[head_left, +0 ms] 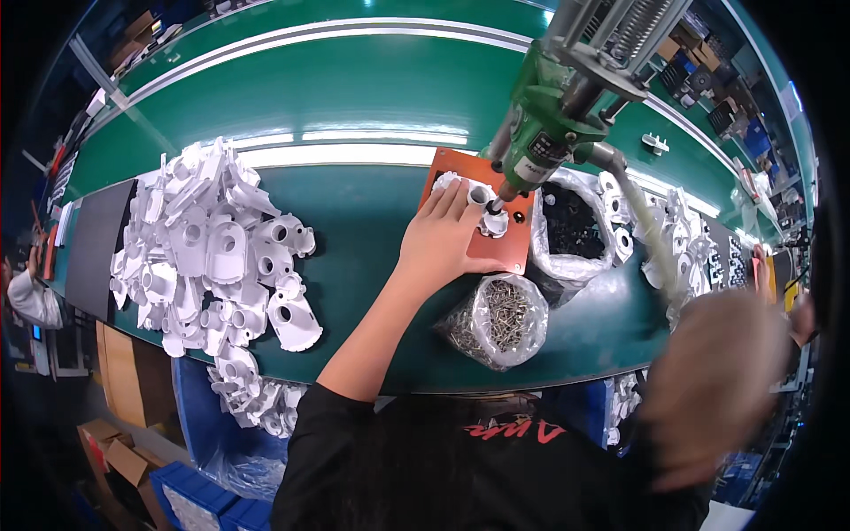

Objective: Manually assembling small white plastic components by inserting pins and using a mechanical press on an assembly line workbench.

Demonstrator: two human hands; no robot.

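My left hand lies over a white plastic part on an orange board. Its fingers are stretched flat across the part's left side, with the thumb spread toward the board's near edge. Above the part stands a green powered screwdriver on a metal stand. Its tip comes down at the part; whether it touches cannot be made out. My right hand is at the lower right, away from the board and smeared by motion, so its fingers and anything in them are unclear.
A large pile of white plastic parts covers the left of the green bench. Near the board are a clear bag of screws and a bag of small black pieces. More white parts lie right. A blue bin stands below.
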